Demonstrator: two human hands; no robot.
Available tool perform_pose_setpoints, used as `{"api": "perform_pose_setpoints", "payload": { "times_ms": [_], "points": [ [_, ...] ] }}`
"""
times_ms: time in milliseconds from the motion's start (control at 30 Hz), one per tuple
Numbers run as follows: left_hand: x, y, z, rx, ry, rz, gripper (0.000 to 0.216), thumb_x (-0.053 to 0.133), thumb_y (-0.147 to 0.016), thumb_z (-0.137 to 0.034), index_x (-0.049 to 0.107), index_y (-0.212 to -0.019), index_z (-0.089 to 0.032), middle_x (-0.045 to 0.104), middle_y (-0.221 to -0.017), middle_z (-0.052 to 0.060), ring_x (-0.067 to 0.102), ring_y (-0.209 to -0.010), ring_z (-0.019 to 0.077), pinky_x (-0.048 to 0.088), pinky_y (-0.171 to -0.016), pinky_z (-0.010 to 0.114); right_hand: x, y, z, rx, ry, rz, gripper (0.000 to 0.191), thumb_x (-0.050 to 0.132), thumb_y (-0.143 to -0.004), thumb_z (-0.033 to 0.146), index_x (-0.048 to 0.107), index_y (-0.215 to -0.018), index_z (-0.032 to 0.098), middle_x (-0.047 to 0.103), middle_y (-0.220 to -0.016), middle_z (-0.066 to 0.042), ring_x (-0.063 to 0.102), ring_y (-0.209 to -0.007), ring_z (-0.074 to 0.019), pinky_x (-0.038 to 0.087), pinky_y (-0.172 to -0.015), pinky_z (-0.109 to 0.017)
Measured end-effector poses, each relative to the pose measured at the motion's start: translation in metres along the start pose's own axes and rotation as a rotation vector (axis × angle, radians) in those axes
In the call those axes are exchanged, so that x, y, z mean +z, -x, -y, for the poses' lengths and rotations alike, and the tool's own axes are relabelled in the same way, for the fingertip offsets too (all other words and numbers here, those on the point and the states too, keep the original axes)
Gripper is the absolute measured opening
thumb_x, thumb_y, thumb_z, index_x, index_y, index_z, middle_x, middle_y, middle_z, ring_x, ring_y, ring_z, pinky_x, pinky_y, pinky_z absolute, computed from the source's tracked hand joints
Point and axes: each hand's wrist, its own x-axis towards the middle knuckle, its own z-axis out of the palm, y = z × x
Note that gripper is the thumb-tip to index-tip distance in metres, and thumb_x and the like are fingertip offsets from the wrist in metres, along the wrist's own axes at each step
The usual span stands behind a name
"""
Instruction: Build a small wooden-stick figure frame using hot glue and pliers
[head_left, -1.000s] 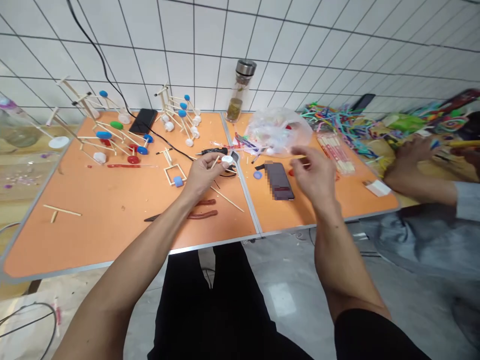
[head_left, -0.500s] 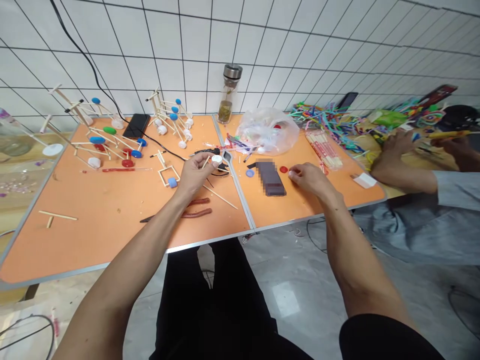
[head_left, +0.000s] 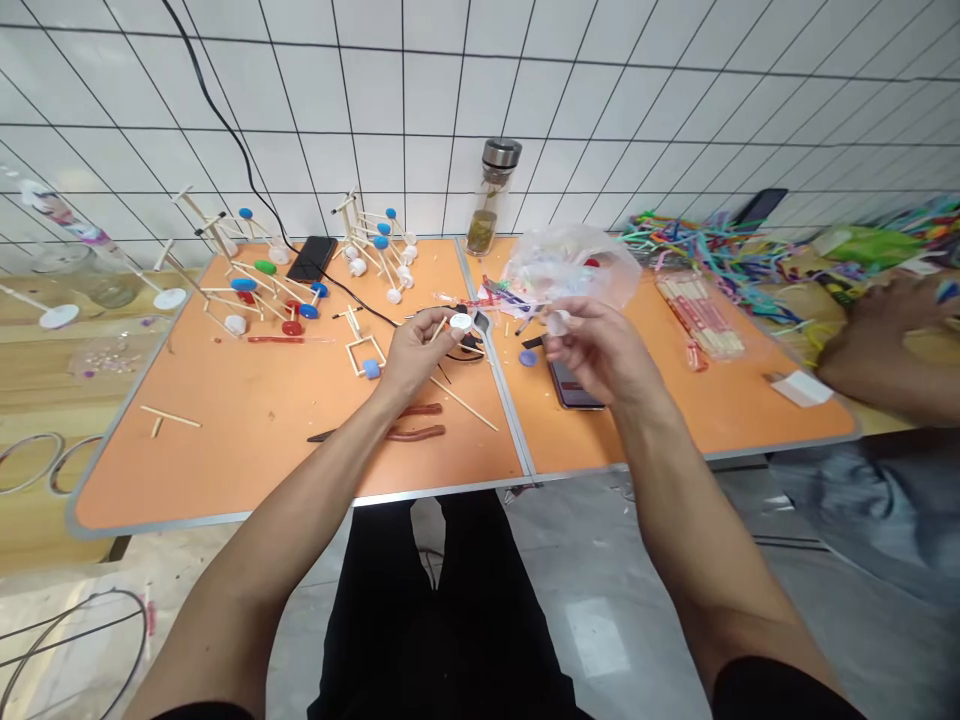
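Between the thumb and fingers of my left hand (head_left: 414, 350) is a white bottle cap (head_left: 461, 322), along with a thin wooden stick (head_left: 438, 329) beside it. My right hand (head_left: 607, 352) is raised above a phone (head_left: 574, 390) and pinches a pale, see-through bottle cap (head_left: 557, 322). A blue cap (head_left: 528, 357) lies on the table just left of the phone. Under my left forearm rest pliers with brown handles (head_left: 416, 433). A small stick frame with a blue cap (head_left: 370, 369) sits left of my left hand.
Stick-and-cap models (head_left: 244, 285) stand at the back left near a black phone (head_left: 311, 259). A glass bottle (head_left: 484, 215), a clear plastic bag (head_left: 607, 265) and a pack of sticks (head_left: 697, 315) are further right. A co-worker's arm (head_left: 870, 350) is at the far right.
My right hand has lifted from the table and come left over the phone, now with a pale cap in its fingers. My left hand keeps its hold; the view has shifted.
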Motion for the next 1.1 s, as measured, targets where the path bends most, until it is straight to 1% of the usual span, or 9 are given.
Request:
{"api": "perform_pose_setpoints", "payload": {
  "times_ms": [133,267,367,500,667,800,900,967,1100],
  "points": [
    [-0.004,-0.001,-0.003,0.077,0.021,-0.015,0.056,0.1,-0.077,-0.062,0.081,-0.109,-0.02,0.084,-0.097,0.005,0.076,-0.088,0.0178,0.059,-0.086,0.03,0.066,-0.023,-0.002,0.067,-0.087,0.186,0.031,0.088,-0.073,0.03,0.076,-0.099,0.019,0.075,-0.089,-0.001,0.067,-0.064,-0.0082,0.064,-0.06,-0.019],
    [-0.006,-0.002,-0.004,0.152,-0.014,-0.05,0.055,0.099,-0.079,-0.06,0.079,-0.11,-0.021,0.082,-0.097,0.004,0.075,-0.087,0.0164,0.058,-0.085,0.029,0.096,-0.041,-0.015,0.168,-0.192,0.286,0.041,0.091,-0.067,0.032,0.071,-0.099,0.016,0.066,-0.071,0.003,0.063,-0.059,-0.0087,0.061,-0.056,-0.018],
    [-0.005,0.0,-0.004,0.164,-0.071,-0.055,0.051,0.096,-0.083,-0.058,0.076,-0.112,-0.021,0.079,-0.089,0.002,0.071,-0.079,0.0155,0.056,-0.078,0.028,0.103,-0.046,-0.025,0.165,-0.219,0.277,0.044,0.094,-0.065,0.031,0.069,-0.098,0.018,0.066,-0.07,0.004,0.058,-0.056,-0.0072,0.053,-0.05,-0.017],
    [-0.002,0.005,-0.006,0.133,-0.212,-0.106,0.03,0.088,-0.089,-0.038,0.074,-0.11,-0.022,0.076,-0.088,0.001,0.067,-0.077,0.0148,0.052,-0.074,0.026,0.104,-0.048,-0.036,0.125,-0.223,0.276,0.041,0.095,-0.064,0.032,0.068,-0.094,0.021,0.066,-0.069,0.005,0.05,-0.052,-0.0056,0.043,-0.045,-0.017],
    [-0.004,0.008,-0.008,0.192,-0.489,-0.095,0.036,0.077,-0.089,-0.017,0.08,-0.124,-0.025,0.08,-0.1,0.004,0.072,-0.092,0.0214,0.053,-0.087,0.032,0.101,-0.049,-0.047,0.087,-0.173,0.26,0.04,0.095,-0.067,0.036,0.067,-0.091,0.023,0.061,-0.064,0.007,0.05,-0.051,-0.0077,0.041,-0.046,-0.019],
    [-0.006,0.006,-0.009,0.258,-0.58,-0.067,0.031,0.076,-0.092,-0.019,0.084,-0.121,-0.024,0.084,-0.114,0.008,0.074,-0.109,0.0263,0.053,-0.098,0.037,0.097,-0.048,-0.048,0.078,-0.176,0.251,0.036,0.089,-0.068,0.035,0.067,-0.094,0.024,0.06,-0.063,0.007,0.051,-0.053,-0.0094,0.043,-0.048,-0.02],
    [-0.006,0.003,-0.01,0.182,-0.388,-0.104,0.022,0.079,-0.093,-0.028,0.084,-0.114,-0.021,0.084,-0.109,0.008,0.074,-0.1,0.0223,0.054,-0.093,0.035,0.096,-0.048,-0.048,0.053,-0.179,0.246,0.034,0.085,-0.071,0.036,0.068,-0.098,0.024,0.064,-0.067,0.006,0.055,-0.056,-0.0105,0.047,-0.051,-0.022],
    [-0.006,0.0,-0.012,0.052,-0.176,-0.15,0.025,0.084,-0.091,-0.038,0.082,-0.109,-0.02,0.083,-0.101,0.006,0.069,-0.08,0.0155,0.053,-0.077,0.029,0.096,-0.047,-0.048,-0.004,-0.154,0.227,0.034,0.085,-0.074,0.039,0.068,-0.101,0.025,0.069,-0.077,0.004,0.059,-0.06,-0.011,0.052,-0.056,-0.024],
    [-0.009,-0.004,-0.019,-0.254,0.149,-0.169,0.031,0.09,-0.084,-0.044,0.079,-0.097,-0.018,0.071,-0.079,-0.001,0.028,-0.046,0.0028,0.018,-0.044,0.023,0.098,-0.042,-0.051,-0.195,0.04,0.172,0.032,0.083,-0.086,0.045,0.068,-0.108,0.027,0.074,-0.093,0.001,0.066,-0.071,-0.0146,0.062,-0.071,-0.031]
  ]
}}
